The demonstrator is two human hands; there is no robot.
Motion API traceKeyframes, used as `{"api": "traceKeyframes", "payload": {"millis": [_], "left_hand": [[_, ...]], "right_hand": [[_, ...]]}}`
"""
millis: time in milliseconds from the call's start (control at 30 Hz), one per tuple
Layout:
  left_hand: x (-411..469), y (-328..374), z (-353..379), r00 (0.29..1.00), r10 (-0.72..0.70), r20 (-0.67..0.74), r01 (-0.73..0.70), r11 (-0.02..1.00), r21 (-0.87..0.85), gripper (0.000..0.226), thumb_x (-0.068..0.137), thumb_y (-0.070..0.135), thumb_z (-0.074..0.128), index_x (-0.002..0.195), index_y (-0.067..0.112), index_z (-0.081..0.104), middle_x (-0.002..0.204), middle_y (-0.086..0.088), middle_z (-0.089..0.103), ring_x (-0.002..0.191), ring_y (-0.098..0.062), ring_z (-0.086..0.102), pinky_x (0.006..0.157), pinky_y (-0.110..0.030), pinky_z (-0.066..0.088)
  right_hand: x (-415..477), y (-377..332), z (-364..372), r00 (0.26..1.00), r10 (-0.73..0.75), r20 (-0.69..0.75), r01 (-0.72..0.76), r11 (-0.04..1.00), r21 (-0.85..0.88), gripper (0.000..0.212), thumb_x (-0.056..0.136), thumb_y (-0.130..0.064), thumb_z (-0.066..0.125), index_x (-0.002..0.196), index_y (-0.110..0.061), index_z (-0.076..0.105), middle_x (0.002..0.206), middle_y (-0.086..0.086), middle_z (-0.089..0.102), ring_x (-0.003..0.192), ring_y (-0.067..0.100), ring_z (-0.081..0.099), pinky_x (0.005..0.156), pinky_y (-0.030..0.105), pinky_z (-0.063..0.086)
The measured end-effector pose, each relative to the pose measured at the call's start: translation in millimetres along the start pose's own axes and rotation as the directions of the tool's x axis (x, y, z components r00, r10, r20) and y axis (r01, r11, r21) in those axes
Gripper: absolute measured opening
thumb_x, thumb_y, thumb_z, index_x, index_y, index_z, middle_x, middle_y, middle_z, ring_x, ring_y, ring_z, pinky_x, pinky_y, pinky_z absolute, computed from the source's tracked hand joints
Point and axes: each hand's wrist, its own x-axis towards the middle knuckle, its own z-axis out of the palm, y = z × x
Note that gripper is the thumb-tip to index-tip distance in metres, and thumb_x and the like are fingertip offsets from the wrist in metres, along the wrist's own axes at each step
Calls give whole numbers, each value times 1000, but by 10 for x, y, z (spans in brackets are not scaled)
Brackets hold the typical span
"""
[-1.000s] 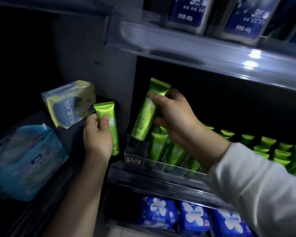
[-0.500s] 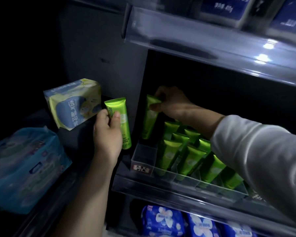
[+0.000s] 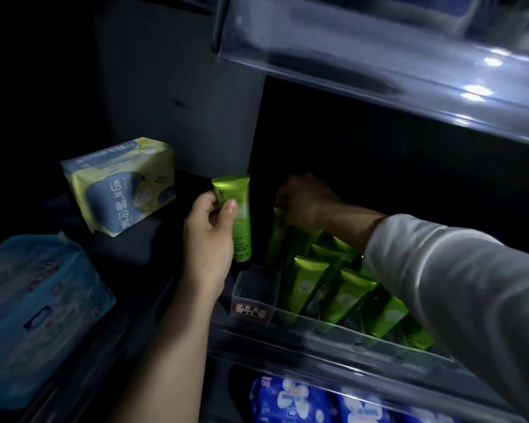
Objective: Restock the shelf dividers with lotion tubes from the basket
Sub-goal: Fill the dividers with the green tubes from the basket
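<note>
Lotion tubes are the matter here, and going left to right the first one, the spare tube (image 3: pixel 234 221), stands upright in the left hand (image 3: pixel 209 239), thumb and fingers closed around its middle, just left of the shelf's side wall and above the front corner of the clear dividers (image 3: pixel 255 296). That grip looks firm enough; it should simply wait clear of the leftmost lane until the other hand is out.

Next to the right, the leftmost lane is bare at its front behind the handwritten label (image 3: pixel 251 312). At its back the right hand (image 3: pixel 307 203) has its fingers closed on the top of the placed tube (image 3: pixel 277 236), which leans in the dark rear of the lane. To do this well, I judge the tube should be pressed down until its cap seats on the lane floor, leaning back like the neighbouring tubes (image 3: pixel 327 288), then let go without dragging the sleeve (image 3: pixel 446 282) across the rows further right, which it overhangs closely.
</note>
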Motion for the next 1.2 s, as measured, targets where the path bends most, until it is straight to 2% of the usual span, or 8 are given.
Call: {"api": "traceKeyframes", "payload": {"millis": [133, 267, 367, 467, 600, 733, 833, 1200], "left_hand": [[-2, -8, 62, 1000, 8, 29, -7, 1000, -22, 18, 90, 17, 56, 88, 33, 63, 89, 9, 68, 84, -5, 62, 74, -22, 46], [12, -11, 134, 999, 8, 36, -6, 999, -53, 23, 91, 10, 55, 89, 31, 63, 88, 10, 68, 83, -2, 63, 72, -14, 46], [24, -41, 204, 998, -9, 61, 13, 998, -63, 22, 91, 9, 56, 94, 29, 64, 94, 7, 69, 90, -6, 64, 77, -17, 45], [36, -69, 270, 996, -12, 85, 15, 999, -38, 23, 90, 9, 56, 96, 29, 64, 97, 6, 69, 93, -8, 64, 81, -19, 45], [44, -122, 297, 993, -40, 115, 37, 999, 21, 23, 91, 12, 56, 94, 34, 63, 98, 6, 69, 96, -10, 64, 86, -25, 47], [26, -228, 287, 980, -95, 172, 74, 990, 121, 22, 91, 13, 55, 88, 34, 62, 96, 6, 69, 95, -12, 63, 86, -28, 47], [10, -330, 251, 964, -146, 223, 93, 968, 232, 24, 92, 11, 54, 86, 33, 60, 96, 1, 68, 97, -17, 62, 90, -34, 47], [37, -421, 63, 926, -242, 288, 118, 914, 388, 27, 93, 15, 53, 119, 15, 57, 115, -1, 64, 110, -13, 57, 101, -38, 43]], "right_hand": [[-7, 3, -43, 1000, -26, 4, 26, 999, -18, 17, 77, -5, 61, 79, -22, 63, 98, 8, 64, 98, 26, 62, 57, 17, 35], [27, 42, -17, 1000, -14, 20, 14, 1000, 13, 19, 78, -6, 60, 90, -17, 69, 100, 7, 67, 94, 24, 63, 66, 22, 40], [57, 60, -30, 998, -24, 63, 22, 999, 34, 10, 81, -11, 60, 74, -19, 62, 88, 3, 62, 82, 19, 59, 60, 21, 38], [52, 54, -73, 997, -32, 63, 30, 999, 42, 28, 84, -15, 57, 57, -18, 50, 69, 0, 54, 74, 19, 52, 49, 19, 31], [38, 69, -120, 998, -46, 45, 42, 996, 78, 15, 86, -17, 56, 80, -6, 66, 89, 15, 64, 84, 26, 59, 55, 21, 36], [-31, 104, -158, 992, -121, 32, 120, 992, 29, 27, 82, -10, 58, 106, -3, 67, 113, 13, 65, 106, 27, 60, 81, 29, 48], [-86, 119, -190, 991, -129, 26, 128, 991, 41, 34, 85, -12, 58, 119, -7, 62, 127, 11, 59, 117, 24, 54, 96, 31, 43], [-198, 232, -190, 995, -77, -65, 91, 966, 242, 34, 86, -21, 62, 119, -11, 61, 122, 7, 63, 114, 20, 57, 99, 32, 42]]}}
